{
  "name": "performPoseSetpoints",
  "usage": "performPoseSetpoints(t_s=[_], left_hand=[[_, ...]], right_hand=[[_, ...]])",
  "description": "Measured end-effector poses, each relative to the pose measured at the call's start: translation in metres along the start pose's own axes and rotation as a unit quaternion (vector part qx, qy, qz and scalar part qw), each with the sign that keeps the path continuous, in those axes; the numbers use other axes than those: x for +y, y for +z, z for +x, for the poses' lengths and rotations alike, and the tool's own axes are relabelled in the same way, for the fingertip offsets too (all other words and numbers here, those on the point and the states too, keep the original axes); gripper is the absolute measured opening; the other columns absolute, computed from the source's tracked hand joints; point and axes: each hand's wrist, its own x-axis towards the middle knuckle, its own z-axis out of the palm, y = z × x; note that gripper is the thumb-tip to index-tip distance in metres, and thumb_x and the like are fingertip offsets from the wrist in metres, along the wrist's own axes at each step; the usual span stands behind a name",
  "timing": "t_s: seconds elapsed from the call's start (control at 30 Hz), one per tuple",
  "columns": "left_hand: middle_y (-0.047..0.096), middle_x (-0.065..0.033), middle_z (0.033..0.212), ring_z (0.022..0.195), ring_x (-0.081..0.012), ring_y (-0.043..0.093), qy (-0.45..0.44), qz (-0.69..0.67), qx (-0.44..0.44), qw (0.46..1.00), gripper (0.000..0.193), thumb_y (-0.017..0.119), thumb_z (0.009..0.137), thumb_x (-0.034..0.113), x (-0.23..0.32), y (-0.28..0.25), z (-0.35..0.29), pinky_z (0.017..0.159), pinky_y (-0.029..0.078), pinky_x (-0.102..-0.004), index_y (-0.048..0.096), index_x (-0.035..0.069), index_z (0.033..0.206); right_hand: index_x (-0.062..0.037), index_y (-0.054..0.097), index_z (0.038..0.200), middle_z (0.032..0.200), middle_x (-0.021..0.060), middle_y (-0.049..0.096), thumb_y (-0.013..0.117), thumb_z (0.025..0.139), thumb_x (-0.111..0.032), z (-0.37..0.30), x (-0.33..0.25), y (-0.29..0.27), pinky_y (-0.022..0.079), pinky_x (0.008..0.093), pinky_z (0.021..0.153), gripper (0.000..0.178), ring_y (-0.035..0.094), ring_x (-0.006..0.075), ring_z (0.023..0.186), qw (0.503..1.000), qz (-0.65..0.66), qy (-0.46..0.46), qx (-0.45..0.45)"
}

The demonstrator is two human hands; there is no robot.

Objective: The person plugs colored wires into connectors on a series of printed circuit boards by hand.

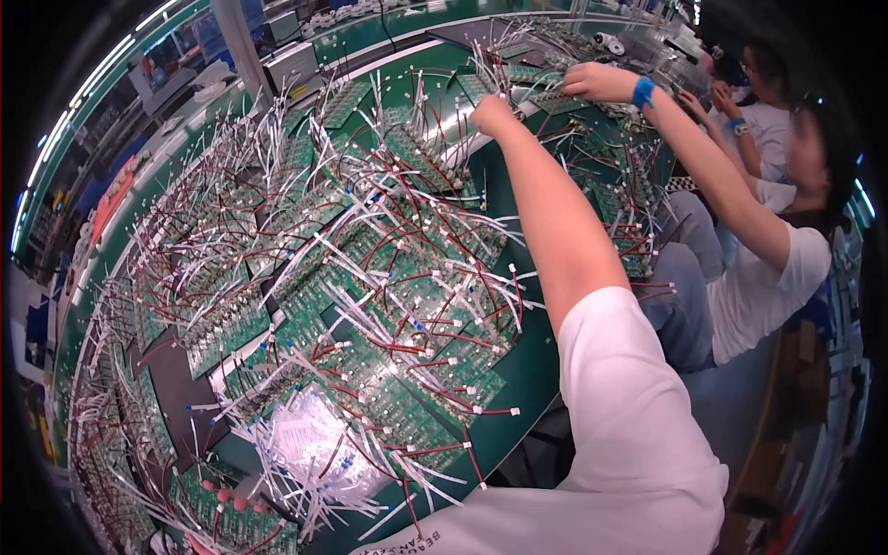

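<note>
Lying to the left and on the near side of the clear bag of white cables (310,439), a green board (254,529) runs lengthwise toward the bag's near side. The left hand (239,502) is nearer, its fingertips on the board's far edge; whether that grip pinches, I cannot tell. Well beyond the bag, the right hand (493,116) is beside a wired board (473,88), its fingers hidden, so its grip cannot be told. Heaped boards (370,388) and tangled wires stand between; a co-worker's hand (599,83) is farther right.

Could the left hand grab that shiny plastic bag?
Probably not yet: the left hand seems to be holding a green board, though the shiny bag lies close by, with thin white strips around it.
</note>
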Motion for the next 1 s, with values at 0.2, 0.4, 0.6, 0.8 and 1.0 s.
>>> performPoseSetpoints(t_s=[0.2,0.4,0.6,0.8,1.0], left_hand=[[0.047,-0.0093,0.118,0.105,-0.0245,0.048,0.022,0.011,-0.016,1.0,0.062,0.041,0.089,0.043,0.002,0.007,0.02,0.092,0.038,-0.0477,0.025,0.01,0.139],[0.047,-0.0094,0.119,0.106,-0.0247,0.047,0.052,0.008,-0.021,0.998,0.062,0.041,0.089,0.042,-0.008,0.002,0.051,0.093,0.037,-0.048,0.024,0.01,0.139],[0.047,-0.0095,0.119,0.106,-0.025,0.047,0.05,-0.001,-0.032,0.998,0.062,0.041,0.089,0.042,-0.023,0.002,0.083,0.093,0.037,-0.0483,0.024,0.01,0.14],[0.047,-0.0095,0.119,0.107,-0.0252,0.047,0.048,-0.006,-0.042,0.998,0.062,0.042,0.089,0.042,-0.033,0.003,0.103,0.094,0.037,-0.0487,0.023,0.01,0.14],[0.047,-0.0096,0.12,0.108,-0.0255,0.047,0.015,-0.005,-0.071,0.997,0.063,0.042,0.089,0.041,-0.039,0.013,0.127,0.095,0.036,-0.049,0.022,0.01,0.14]], right_hand=[[0.0026,0.058,0.112,0.126,0.0203,0.05,0.053,0.073,-0.024,0.064,0.03,0.031,0.037,0.0425,0.098,0.047,0.048,0.0342,0.117,0.997,0.022,0.067,-0.025],[-0.0058,0.054,0.121,0.131,0.0134,0.046,0.057,0.075,-0.032,0.065,0.06,0.025,0.033,0.0447,0.098,0.053,0.04,0.0329,0.123,0.976,0.035,0.215,-0.009],[-0.0125,0.054,0.122,0.135,0.0102,0.042,0.063,0.072,-0.05,0.069,0.06,0.017,0.026,0.046,0.101,0.063,0.031,0.0328,0.127,0.964,-0.017,0.267,0.01],[-0.0137,0.054,0.123,0.134,0.0105,0.044,0.057,0.079,-0.05,0.064,0.045,0.016,0.025,0.051,0.101,0.057,0.032,0.0322,0.128,0.955,-0.21,0.203,0.056],[-0.011,0.058,0.117,0.13,0.0113,0.049,0.051,0.083,-0.035,0.085,0.055,0.025,0.021,0.0572,0.102,0.043,0.039,0.0306,0.124,0.963,-0.194,0.174,0.06]])
